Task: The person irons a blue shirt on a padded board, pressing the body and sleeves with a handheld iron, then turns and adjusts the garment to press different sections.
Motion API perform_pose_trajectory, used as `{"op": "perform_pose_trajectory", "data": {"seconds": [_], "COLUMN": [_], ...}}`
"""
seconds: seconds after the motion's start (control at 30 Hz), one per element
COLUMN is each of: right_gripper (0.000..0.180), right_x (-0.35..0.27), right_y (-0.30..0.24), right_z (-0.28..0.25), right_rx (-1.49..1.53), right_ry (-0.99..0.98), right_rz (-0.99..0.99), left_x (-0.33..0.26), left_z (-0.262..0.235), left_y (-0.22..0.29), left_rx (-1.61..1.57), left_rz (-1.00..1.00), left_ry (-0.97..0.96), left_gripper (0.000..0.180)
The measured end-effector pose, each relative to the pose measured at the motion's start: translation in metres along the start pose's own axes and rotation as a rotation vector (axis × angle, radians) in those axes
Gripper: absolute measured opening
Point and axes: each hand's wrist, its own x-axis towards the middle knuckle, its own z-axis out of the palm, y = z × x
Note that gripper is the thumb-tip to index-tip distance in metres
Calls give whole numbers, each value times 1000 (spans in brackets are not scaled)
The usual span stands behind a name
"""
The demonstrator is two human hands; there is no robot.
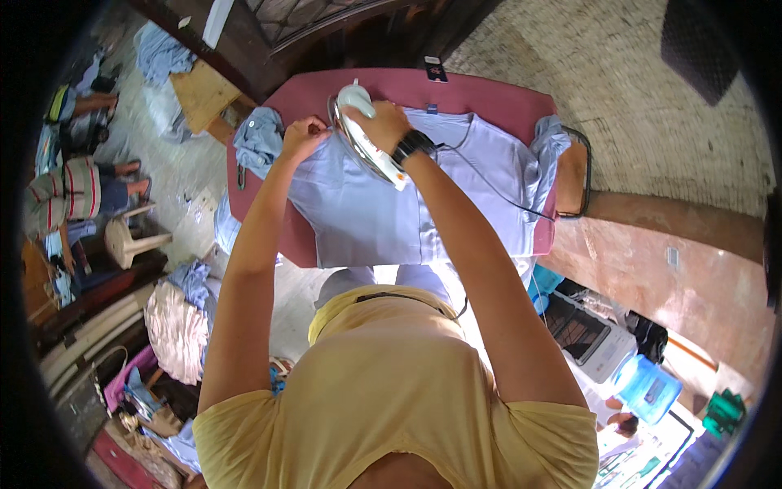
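Observation:
A light blue shirt (358, 220) lies spread over a maroon ironing board (497, 98). My right hand (384, 126) is wrapped round the handle of a white and pale green iron (376, 156), which rests on the upper left part of the shirt. My left hand (305, 138) is closed in a pinch at the shirt's upper left edge, just left of the iron. Beside that hand, a bunched blue sleeve (259, 140) lies on the board's left end. The iron's soleplate is hidden beneath it.
The iron's dark cord (505, 196) runs across the shirt to the right. A dark card-like item (435, 69) lies at the board's far edge. Leftward are a plastic stool (126, 243), a person (77, 189) and heaped clothes (179, 330). A blue water jug (648, 389) stands lower right.

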Motion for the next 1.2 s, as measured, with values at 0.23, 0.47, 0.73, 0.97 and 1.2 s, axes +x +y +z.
{"op": "perform_pose_trajectory", "data": {"seconds": [0.23,0.47,0.73,0.97,1.2], "right_gripper": [56,62,78,77,75], "right_x": [-111,-106,-44,-27,-21], "right_y": [74,153,160,144,146], "right_z": [-113,-154,-159,-170,-163], "right_rx": [-174,-300,-274,-223,-297], "right_ry": [246,418,381,362,428], "right_rz": [-163,3,246,254,219], "left_x": [60,147,197,50,-65], "left_z": [17,113,154,100,99], "left_y": [64,158,148,203,184], "left_rx": [168,268,-543,-713,-79], "left_rz": [317,69,-146,22,262], "left_ry": [214,-66,-141,-51,-131], "left_gripper": [35,72,82,23,44]}}
